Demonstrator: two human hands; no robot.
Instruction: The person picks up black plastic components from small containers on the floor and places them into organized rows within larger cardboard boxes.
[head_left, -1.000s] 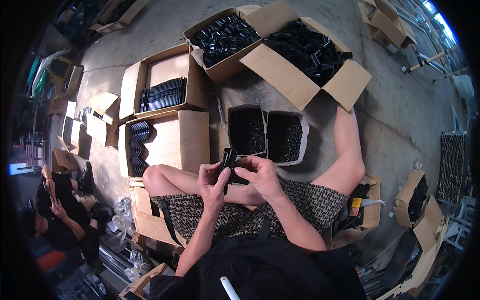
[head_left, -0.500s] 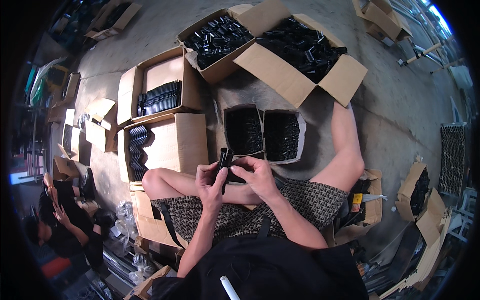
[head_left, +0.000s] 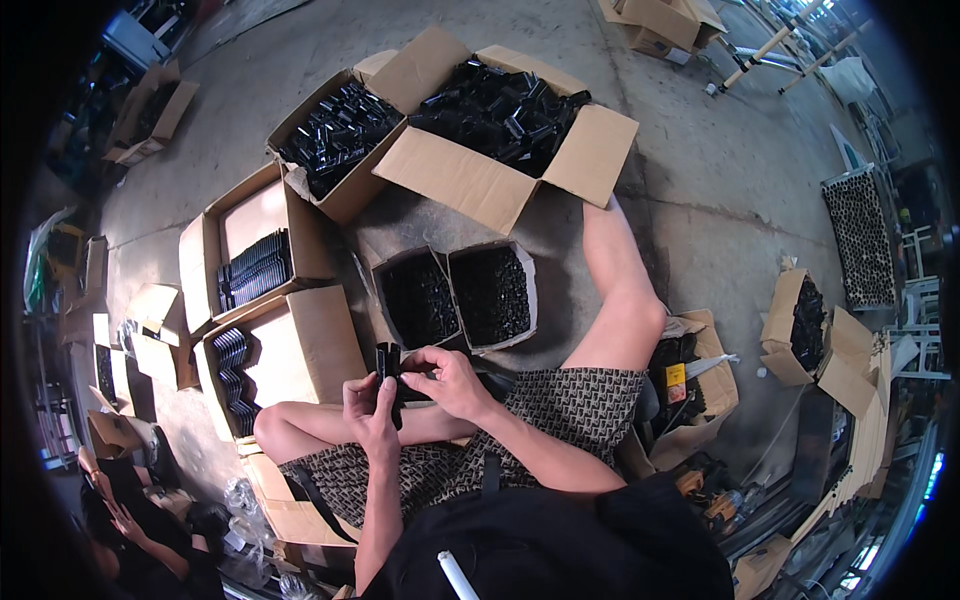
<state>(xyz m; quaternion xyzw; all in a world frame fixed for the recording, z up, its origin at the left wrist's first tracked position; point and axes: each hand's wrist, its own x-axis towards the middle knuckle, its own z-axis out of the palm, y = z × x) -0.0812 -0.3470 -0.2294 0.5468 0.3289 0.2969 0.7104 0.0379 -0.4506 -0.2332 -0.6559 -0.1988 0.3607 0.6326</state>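
Note:
My left hand [head_left: 374, 412] is closed around a short, glossy black part [head_left: 388, 360], held roughly upright above my folded leg. Against the part's right side, the fingers of my right hand [head_left: 452, 388] are bent and pinched; whether a smaller piece sits between them is hidden. Just beyond my hands stand two small cartons side by side, the left carton [head_left: 377, 287] and the right carton [head_left: 532, 290], both filled with small black pieces. Farther off, a large carton [head_left: 350, 200] and another with spread flaps [head_left: 460, 178] hold heaps of glossy black parts.
On my left, two open cartons [head_left: 205, 262] [head_left: 325, 325] hold neat rows of black parts. Right of my knee is a carton [head_left: 715, 400] with mixed things. Another person [head_left: 140, 515] sits at the lower left. A carton [head_left: 785, 330] of black pieces lies farther right.
The whole view has shifted, so the cartons and my hands appear farther left and lower. Both hands stay together at the black part, with little change in their grip.

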